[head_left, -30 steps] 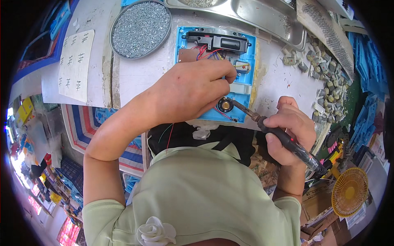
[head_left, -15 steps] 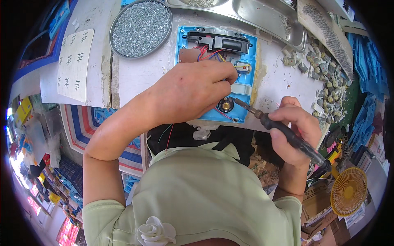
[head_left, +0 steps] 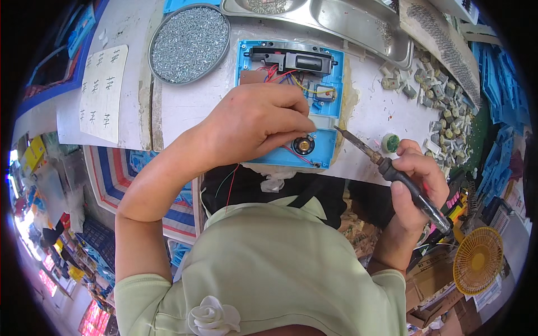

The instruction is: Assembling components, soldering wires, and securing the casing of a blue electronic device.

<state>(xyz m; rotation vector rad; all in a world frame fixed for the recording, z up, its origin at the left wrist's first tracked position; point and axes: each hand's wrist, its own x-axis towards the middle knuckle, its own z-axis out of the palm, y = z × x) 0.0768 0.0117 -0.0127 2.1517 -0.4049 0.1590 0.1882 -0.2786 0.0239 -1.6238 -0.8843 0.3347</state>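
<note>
My left hand [head_left: 258, 115] reaches over an open blue plastic housing [head_left: 324, 137], thumb and fingers pinched together. What they hold, if anything, is hidden. My right hand [head_left: 417, 179] grips a black-handled soldering iron [head_left: 367, 150], its tip just off the housing's right edge. Inside the housing a round speaker [head_left: 303, 145] sits below the left fingertips. A black mechanism [head_left: 308, 63] spans the far end, and a small motor [head_left: 325, 93] lies at the right. Red, yellow and blue wires run between them; a brown board [head_left: 250, 77] is partly covered by my left hand.
A round tray of screws [head_left: 190, 45] stands far left, with metal trays [head_left: 358, 25] behind the housing. Loose small motors [head_left: 443, 120] are heaped at right, near a small green-and-white piece [head_left: 390, 143]. A yellow fan [head_left: 478, 260] stands lower right.
The soldering iron has drawn back to the right, away from the speaker. The green-and-white piece beside it has come into sight. My left hand stays pinched, shifted slightly left in the picture.
</note>
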